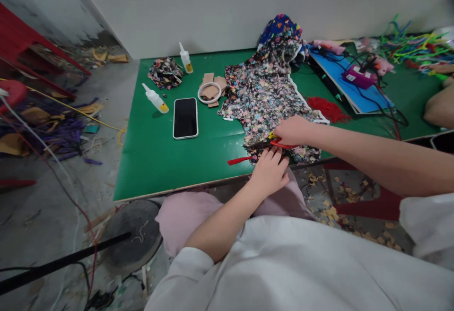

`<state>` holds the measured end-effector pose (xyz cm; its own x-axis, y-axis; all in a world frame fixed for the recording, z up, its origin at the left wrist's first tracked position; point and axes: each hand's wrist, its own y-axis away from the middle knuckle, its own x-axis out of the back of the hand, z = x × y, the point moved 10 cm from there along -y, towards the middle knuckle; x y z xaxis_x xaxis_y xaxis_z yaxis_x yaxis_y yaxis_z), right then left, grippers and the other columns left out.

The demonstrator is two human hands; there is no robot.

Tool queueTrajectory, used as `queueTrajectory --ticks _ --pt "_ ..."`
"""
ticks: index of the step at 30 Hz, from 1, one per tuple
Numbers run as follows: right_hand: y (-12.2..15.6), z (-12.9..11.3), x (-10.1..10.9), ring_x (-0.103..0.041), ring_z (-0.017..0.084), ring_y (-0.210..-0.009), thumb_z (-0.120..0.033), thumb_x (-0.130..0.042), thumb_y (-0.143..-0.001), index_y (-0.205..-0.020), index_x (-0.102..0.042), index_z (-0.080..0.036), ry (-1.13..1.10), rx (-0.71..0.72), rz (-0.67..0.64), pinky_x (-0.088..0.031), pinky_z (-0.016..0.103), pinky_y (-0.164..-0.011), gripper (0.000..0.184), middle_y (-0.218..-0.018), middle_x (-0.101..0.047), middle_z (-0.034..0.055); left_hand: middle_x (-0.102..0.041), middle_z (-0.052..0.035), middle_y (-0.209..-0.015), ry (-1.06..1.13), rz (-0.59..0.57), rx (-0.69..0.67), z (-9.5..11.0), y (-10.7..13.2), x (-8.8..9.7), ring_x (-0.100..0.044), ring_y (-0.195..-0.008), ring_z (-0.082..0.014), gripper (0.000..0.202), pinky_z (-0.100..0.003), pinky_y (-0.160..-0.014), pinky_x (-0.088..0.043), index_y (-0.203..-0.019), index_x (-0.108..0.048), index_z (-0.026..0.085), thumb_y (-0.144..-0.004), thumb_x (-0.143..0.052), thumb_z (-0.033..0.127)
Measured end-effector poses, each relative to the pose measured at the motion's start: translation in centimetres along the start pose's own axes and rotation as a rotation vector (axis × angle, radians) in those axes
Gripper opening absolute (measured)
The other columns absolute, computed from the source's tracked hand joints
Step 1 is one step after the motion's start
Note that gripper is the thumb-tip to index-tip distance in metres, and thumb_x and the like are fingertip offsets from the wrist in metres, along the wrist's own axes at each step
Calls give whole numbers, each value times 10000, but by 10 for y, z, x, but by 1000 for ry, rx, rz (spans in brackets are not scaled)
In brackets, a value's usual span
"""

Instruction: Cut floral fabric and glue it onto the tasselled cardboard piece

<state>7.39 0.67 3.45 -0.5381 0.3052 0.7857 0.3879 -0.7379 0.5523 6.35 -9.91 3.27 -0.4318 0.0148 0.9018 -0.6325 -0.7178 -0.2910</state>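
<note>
My right hand (293, 131) is closed around the red-and-yellow handles of scissors (258, 144), whose dark blades point left across the near end of a floral cloth (262, 96). The cloth is dark with small flowers, has a white edge along its right side, and lies spread over the green table (156, 159). My left hand (268, 171) rests on the cloth at the table's front edge, just below the blades, its fingers stretched out. Beside it, a red tassel (239, 160) pokes out leftward from the cloth.
A phone (185, 118), glue bottles (157, 100), a tape roll (199, 94) over cardboard pieces and bunched floral cloth (166, 72) lie left. To the right are red threads (328, 108), a blue folder (369, 98), a purple box (359, 77) with cables, and another person's arm (440, 105).
</note>
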Motion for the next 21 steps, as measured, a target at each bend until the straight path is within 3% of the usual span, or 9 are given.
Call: queueTrajectory --ticks 6,21 --pt "-1 -3 6 -647 286 -760 -525 -387 -809 -867 -681 -107 36 -3 56 -451 352 -633 515 -784 -673 183 -455 -164 -1287 -8 -7 5 -1 1 -4 -399 -1206 -295 414 -430 -1043 -265 -1143 -515 134 -777 -513 328" --pt "-7 -9 4 -642 265 -770 -518 -394 -808 -921 -679 -121 33 8 4 -442 342 -656 502 -804 -677 181 -470 -141 -1254 -19 -30 18 -2 1 -5 -432 -1145 -288 408 -416 -1009 -304 -1136 -519 145 -779 -509 343"
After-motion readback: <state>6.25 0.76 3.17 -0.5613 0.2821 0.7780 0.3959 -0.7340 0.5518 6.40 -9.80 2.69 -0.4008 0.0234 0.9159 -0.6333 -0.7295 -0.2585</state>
